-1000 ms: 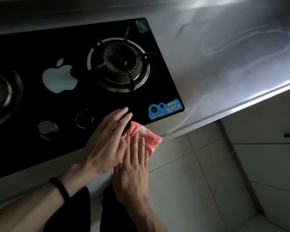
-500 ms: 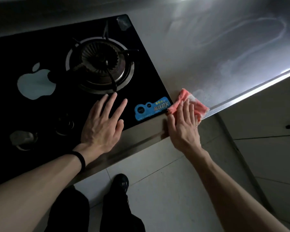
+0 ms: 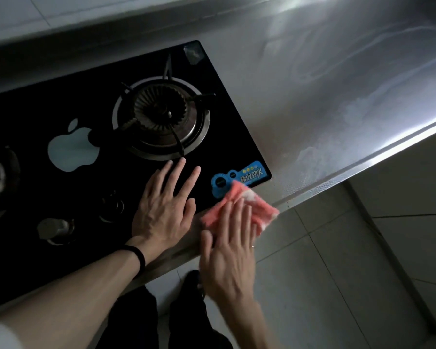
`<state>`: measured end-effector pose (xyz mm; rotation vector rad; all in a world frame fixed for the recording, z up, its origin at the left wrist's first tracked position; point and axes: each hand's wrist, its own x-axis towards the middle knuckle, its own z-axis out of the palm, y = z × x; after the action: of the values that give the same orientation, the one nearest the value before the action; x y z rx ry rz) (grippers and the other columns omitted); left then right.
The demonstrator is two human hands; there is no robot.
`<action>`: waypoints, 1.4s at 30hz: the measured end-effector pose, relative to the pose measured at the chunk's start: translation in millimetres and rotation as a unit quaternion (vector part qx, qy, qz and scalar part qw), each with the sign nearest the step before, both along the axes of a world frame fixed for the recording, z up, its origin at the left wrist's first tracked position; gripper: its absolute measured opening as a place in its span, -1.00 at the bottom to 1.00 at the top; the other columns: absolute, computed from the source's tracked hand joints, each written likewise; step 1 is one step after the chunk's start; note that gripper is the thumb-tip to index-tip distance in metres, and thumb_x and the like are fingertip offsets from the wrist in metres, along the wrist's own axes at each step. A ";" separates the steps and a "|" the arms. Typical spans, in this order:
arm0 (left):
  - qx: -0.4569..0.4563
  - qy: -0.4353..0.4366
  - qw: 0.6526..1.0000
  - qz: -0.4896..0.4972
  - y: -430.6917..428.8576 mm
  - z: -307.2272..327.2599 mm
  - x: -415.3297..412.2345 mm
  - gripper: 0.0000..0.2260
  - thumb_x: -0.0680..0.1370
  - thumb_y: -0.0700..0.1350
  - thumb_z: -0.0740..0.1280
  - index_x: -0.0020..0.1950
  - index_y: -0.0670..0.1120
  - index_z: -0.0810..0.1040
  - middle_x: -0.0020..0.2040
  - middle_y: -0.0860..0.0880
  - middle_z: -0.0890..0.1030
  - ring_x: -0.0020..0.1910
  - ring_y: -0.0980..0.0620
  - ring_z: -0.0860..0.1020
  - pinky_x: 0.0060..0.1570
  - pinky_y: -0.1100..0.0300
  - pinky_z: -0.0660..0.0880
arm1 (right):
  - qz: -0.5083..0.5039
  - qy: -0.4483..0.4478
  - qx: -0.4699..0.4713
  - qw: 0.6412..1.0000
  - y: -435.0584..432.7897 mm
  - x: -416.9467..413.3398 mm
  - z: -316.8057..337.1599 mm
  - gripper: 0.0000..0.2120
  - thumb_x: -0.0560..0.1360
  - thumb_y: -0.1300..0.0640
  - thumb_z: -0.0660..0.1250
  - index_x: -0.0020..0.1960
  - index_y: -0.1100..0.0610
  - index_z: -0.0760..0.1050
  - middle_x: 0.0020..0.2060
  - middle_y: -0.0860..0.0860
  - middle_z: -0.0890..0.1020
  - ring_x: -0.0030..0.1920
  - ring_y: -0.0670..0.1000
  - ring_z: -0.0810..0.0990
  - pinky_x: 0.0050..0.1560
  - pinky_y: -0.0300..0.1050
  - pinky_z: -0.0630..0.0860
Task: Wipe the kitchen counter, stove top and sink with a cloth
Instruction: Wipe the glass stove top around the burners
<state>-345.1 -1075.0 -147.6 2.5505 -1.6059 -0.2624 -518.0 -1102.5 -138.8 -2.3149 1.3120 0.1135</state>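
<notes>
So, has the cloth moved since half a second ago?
Yes. The cloth slid left, from bare steel right of the blue sticker onto its lower edge.

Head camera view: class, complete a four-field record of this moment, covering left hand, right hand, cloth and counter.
left hand: flat, fingers straight, resting on the black glass stove top in front of the burner
right hand: blurred, straight fingers pressing the cloth
cloth: pink and white, crumpled, at the stove top's front right corner, overlapping the blue sticker
counter: steel, pale smear marks right of the stove top
</notes>
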 end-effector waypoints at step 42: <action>0.055 0.024 0.998 0.002 -2.4 4.0 -0.4 -0.37 0.61 0.03 0.09 0.71 0.08 0.12 0.72 -0.11 0.08 0.67 -0.21 0.14 0.57 -0.23 0.18 | -0.090 0.037 0.057 0.994 -94.7 -23.0 8.9 -0.25 0.67 -0.31 -0.17 0.63 0.01 -0.47 0.62 0.04 -0.43 0.61 -0.01 -0.47 0.62 0.16 -0.35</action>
<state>-345.5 -1077.4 -143.6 2.6051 -1.6115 -0.4190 -541.0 -1197.2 -129.9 -2.1052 1.5040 0.2110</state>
